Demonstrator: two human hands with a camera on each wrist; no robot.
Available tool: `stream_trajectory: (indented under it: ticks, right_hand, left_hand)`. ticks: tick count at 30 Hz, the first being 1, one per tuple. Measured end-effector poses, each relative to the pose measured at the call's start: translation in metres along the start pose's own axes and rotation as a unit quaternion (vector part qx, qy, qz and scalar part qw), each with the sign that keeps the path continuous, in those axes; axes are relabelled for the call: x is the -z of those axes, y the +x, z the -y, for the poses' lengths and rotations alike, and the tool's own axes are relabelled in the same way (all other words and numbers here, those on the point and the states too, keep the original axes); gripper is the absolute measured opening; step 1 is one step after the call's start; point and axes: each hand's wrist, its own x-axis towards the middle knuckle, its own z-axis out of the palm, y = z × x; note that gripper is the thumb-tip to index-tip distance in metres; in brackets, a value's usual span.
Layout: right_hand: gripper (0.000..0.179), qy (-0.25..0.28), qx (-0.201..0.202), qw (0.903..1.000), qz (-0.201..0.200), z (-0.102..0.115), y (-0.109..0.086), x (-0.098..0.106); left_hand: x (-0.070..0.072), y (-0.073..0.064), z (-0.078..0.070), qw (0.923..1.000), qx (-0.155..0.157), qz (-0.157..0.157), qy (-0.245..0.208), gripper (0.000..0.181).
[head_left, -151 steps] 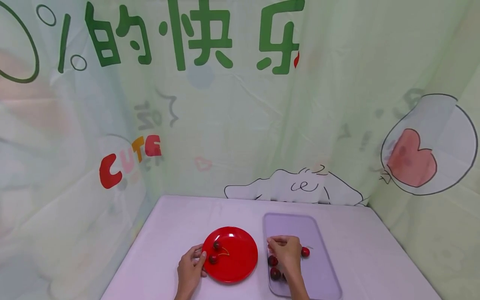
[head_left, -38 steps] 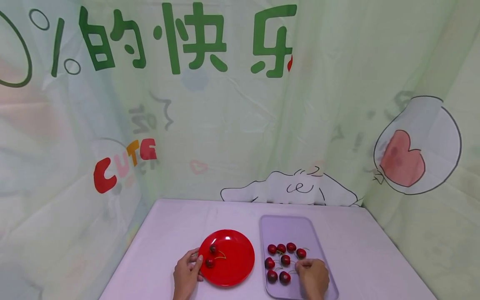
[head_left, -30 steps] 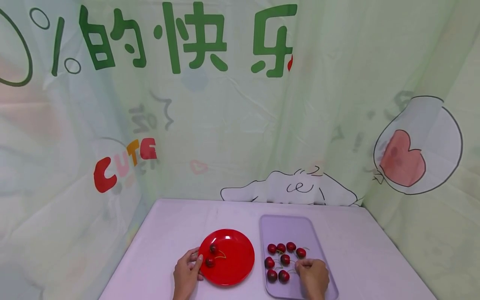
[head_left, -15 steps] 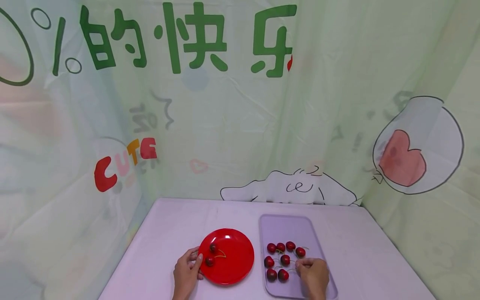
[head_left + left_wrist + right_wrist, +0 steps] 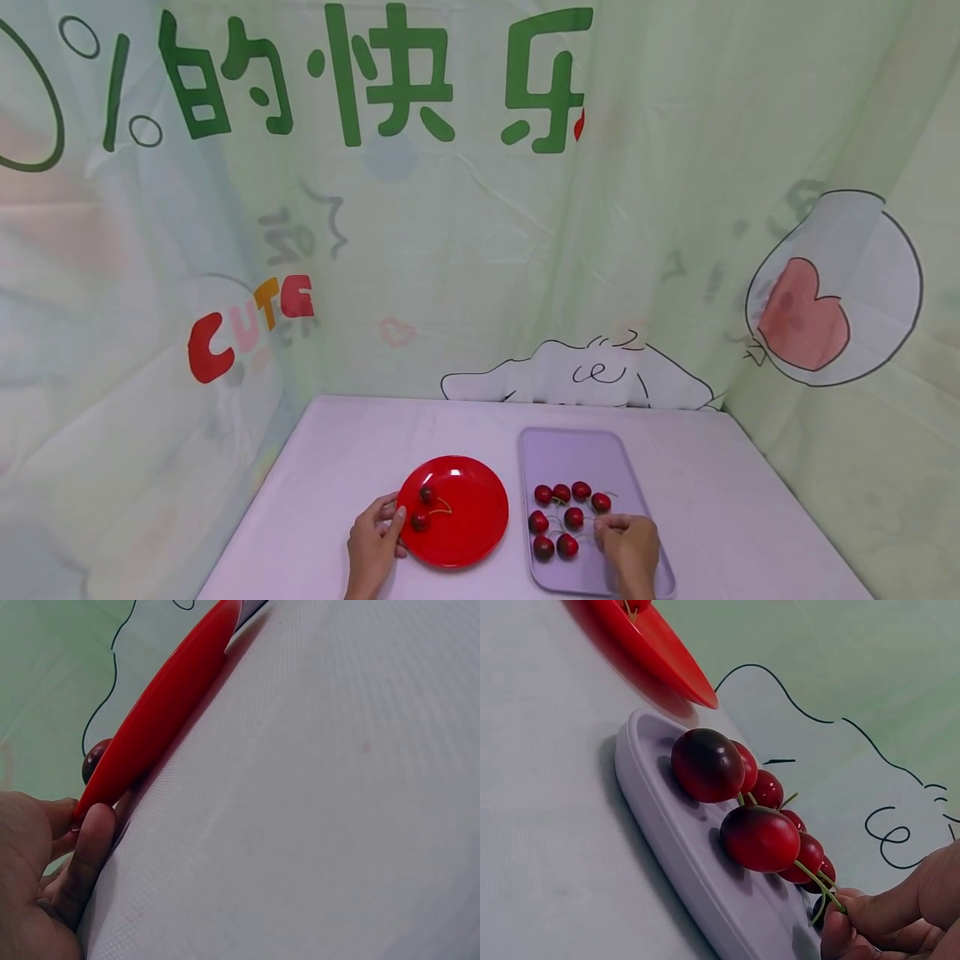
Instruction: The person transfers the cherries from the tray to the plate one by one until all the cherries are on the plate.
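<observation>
My left hand (image 5: 372, 536) grips the left rim of a round red plate (image 5: 472, 533), thumb on one side of the rim and fingers on the other. Two dark red cherries (image 5: 420, 521) with stems lie on the plate's left part. On the right stands a shallow lilac tray (image 5: 573, 450) bearing several cherries (image 5: 543, 547). My right hand (image 5: 632, 546) is over the tray's right side. In the right wrist view, its thumb and fingertip pinch green cherry stems (image 5: 821, 879), which lead to a large dark red cherry (image 5: 759, 838) and seemingly one behind it.
A pale cloth-covered table (image 5: 337, 450) carries plate and tray, with a narrow gap between them. A printed curtain (image 5: 465, 250) encloses the table at the back and both sides.
Since five seconds ago, my right hand has moved from the tray's left side to its right. Lately it has barely moved; two cherries near it have shifted slightly. My left hand stays on the plate.
</observation>
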Motion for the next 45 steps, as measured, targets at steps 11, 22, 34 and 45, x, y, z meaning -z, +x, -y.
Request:
stream_trajectory:
  ticks: [11, 22, 34, 45]
  right_hand:
    - [0.009, 0.048, -0.021, 0.9986, 0.005, 0.0, 0.003, 0.0]
    - [0.009, 0.084, -0.039, 0.9955, 0.024, 0.009, -0.002, 0.003]
    - [0.008, 0.096, -0.064, 0.9929, 0.03, 0.009, -0.002, 0.003]
    - [0.013, 0.119, -0.071, 0.9885, 0.06, 0.005, 0.0, 0.005]
  left_hand:
    - [0.001, 0.001, -0.001, 1.0, -0.005, 0.004, -0.005, 0.04]
    - [0.002, -0.001, -0.004, 0.9999, -0.006, 0.007, -0.007, 0.04]
    - [0.002, -0.001, -0.004, 1.0, -0.008, 0.004, -0.003, 0.04]
    - [0.002, -0.002, -0.006, 0.9999, -0.008, 0.005, -0.003, 0.039]
